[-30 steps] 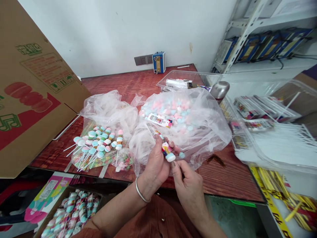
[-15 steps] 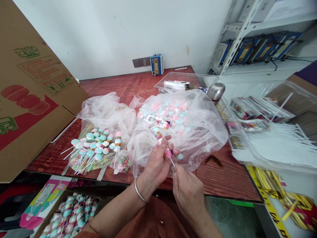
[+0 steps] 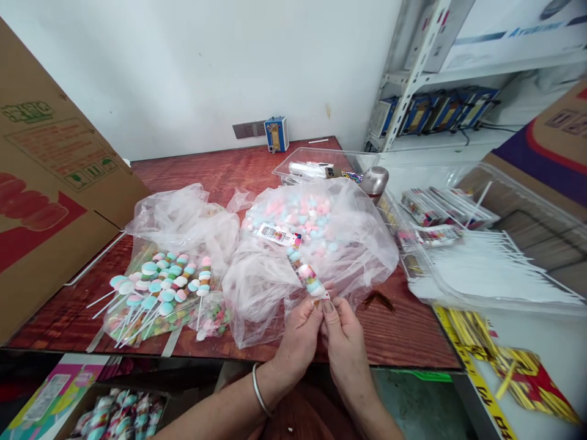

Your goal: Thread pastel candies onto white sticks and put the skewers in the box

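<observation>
A marshmallow skewer (image 3: pixel 310 279) in a printed clear wrapper points up and away from me, over the bag of marshmallows. My left hand (image 3: pixel 299 330) pinches the gathered lower end of its wrapper. Close against it, my right hand (image 3: pixel 343 333) has thumb and fingers closed on the same end; the stick is hidden by the fingers. Behind the skewer lies a big clear bag (image 3: pixel 367 250) of pink, blue and white marshmallows, with a printed wrapper (image 3: pixel 279 235) on top. To the left, several unwrapped marshmallow skewers (image 3: pixel 167 284) rest on a bag of coloured sweets (image 3: pixel 215 315).
A tall cardboard box (image 3: pixel 68 165) stands at the left. At the right is a clear bin (image 3: pixel 431 278) with white sticks (image 3: pixel 490 263) and wrapper stacks. Brown twist ties (image 3: pixel 380 299) lie on the table (image 3: pixel 389 336). Below left, a box holds wrapped skewers (image 3: pixel 121 415).
My left hand has slid from around the marshmallows to the wrapper's lower end, leaving the skewer in plain sight. My right hand has moved from the stick up to that end. The view has shifted.
</observation>
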A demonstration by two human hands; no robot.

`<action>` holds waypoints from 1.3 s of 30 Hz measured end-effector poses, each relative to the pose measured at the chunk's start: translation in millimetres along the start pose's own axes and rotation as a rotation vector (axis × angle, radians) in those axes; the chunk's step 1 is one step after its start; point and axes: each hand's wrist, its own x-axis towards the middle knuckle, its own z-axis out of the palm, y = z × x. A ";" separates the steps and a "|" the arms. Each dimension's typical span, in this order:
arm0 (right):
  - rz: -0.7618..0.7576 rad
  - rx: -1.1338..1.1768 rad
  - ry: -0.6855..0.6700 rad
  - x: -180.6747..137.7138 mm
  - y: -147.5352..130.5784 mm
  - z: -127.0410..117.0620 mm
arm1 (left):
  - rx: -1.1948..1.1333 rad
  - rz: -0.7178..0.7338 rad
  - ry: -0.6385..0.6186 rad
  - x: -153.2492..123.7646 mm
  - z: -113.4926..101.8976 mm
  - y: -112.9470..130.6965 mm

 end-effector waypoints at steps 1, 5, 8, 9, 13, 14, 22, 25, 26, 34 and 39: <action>0.006 0.046 0.000 1.1 1.7 -0.1 | 0.002 -0.018 -0.020 -0.6 -0.9 0.4; 0.057 0.214 -0.059 1.7 2.7 -0.7 | -0.237 -0.193 -0.094 -3.7 -3.9 7.9; 0.186 0.339 -0.167 -1.9 -4.4 0.1 | -0.267 -0.223 -0.061 -4.7 -4.8 10.6; 0.237 0.364 -0.204 -3.5 -7.6 0.7 | -0.254 -0.225 -0.035 -4.7 -4.8 9.9; 0.094 0.037 -0.091 -10.4 -17.1 3.5 | -0.198 -0.130 0.093 -3.3 -6.3 1.8; -0.005 -0.109 -0.009 -12.2 -17.7 4.0 | -0.166 -0.094 0.102 -2.9 -7.7 -0.1; 0.277 0.294 -0.267 -27.2 -5.5 8.6 | -0.133 -0.227 -0.156 -11.5 -33.8 1.6; 0.421 0.315 -0.563 -33.7 -7.4 7.5 | -0.217 -0.374 -0.280 -19.8 -43.6 7.5; 0.416 0.242 -0.605 -34.8 -9.2 4.5 | -0.214 -0.377 -0.258 -21.7 -46.6 10.1; -0.117 -1.160 0.151 -17.2 -6.0 -52.5 | 0.077 -0.044 0.163 -13.1 -77.4 27.8; -0.171 -1.333 0.166 -4.8 10.5 -56.6 | 0.459 0.033 0.073 -14.2 -79.2 31.8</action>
